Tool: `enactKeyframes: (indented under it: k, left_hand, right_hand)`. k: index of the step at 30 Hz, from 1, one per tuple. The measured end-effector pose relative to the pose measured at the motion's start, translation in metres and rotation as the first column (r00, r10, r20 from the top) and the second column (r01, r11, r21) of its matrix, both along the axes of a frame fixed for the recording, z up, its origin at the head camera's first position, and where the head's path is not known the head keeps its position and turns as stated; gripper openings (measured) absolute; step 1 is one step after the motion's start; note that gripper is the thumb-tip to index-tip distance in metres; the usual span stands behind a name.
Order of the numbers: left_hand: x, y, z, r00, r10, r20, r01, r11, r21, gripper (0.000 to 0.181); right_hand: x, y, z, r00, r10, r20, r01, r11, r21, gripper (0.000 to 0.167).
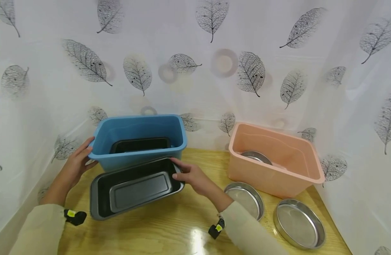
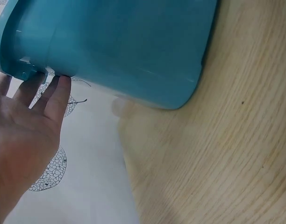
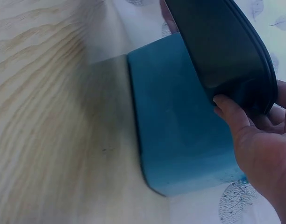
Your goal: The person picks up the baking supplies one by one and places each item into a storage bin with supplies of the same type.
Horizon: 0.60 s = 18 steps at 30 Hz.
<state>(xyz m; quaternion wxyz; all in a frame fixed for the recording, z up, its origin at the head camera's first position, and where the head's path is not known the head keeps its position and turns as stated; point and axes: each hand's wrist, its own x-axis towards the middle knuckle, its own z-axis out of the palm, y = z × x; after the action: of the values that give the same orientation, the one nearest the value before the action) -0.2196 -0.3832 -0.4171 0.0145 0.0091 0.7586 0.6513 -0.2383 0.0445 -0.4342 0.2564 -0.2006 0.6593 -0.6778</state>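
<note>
My right hand (image 1: 193,177) grips the right end of a dark loaf pan (image 1: 139,193), its thumb over one side. The pan hangs tilted in front of the blue bin (image 1: 138,156), its left end lower. Seen from the right wrist, the thumb and fingers pinch the corner of the loaf pan (image 3: 227,56). My left hand (image 1: 77,163) holds the blue bin's left rim, its fingertips up against the underside of the lip in the left wrist view. Inside the blue bin lies another dark loaf pan (image 1: 141,144).
To the right stands a pink bin (image 1: 272,177) with a round metal pan (image 1: 256,156) partly visible inside. Two more round metal pans, a nearer one (image 1: 299,225) and another (image 1: 244,200), lie before it on the wooden table (image 1: 170,230). A leaf-patterned curtain (image 1: 189,92) hangs behind.
</note>
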Motion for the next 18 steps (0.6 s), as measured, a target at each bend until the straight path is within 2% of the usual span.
enactKeyframes:
  k: [6,9,14,18]
  left_hand:
    - [0.002,-0.003,-0.003,0.999,-0.045,-0.028,0.045,0.999,0.027,0.063]
    - [0.002,-0.003,-0.004,0.999,-0.044,-0.026,0.045,0.998,0.036,0.063]
    - [0.001,-0.005,-0.005,0.999,-0.05,-0.012,0.05,0.999,0.006,0.062]
    - [0.001,-0.006,-0.007,0.997,-0.071,-0.029,0.071,0.997,0.002,0.06]
  right_hand:
    - [0.0,-0.001,0.016,1.0,0.023,-0.009,-0.023,0.999,-0.029,0.066]
    - [-0.001,-0.001,0.024,0.999,0.035,-0.022,-0.036,0.999,-0.03,0.067]
    - [-0.004,-0.002,0.035,0.998,0.045,-0.036,-0.046,0.999,-0.021,0.067]
    - [-0.007,-0.003,0.045,0.997,0.051,-0.05,-0.052,0.998,-0.022,0.067]
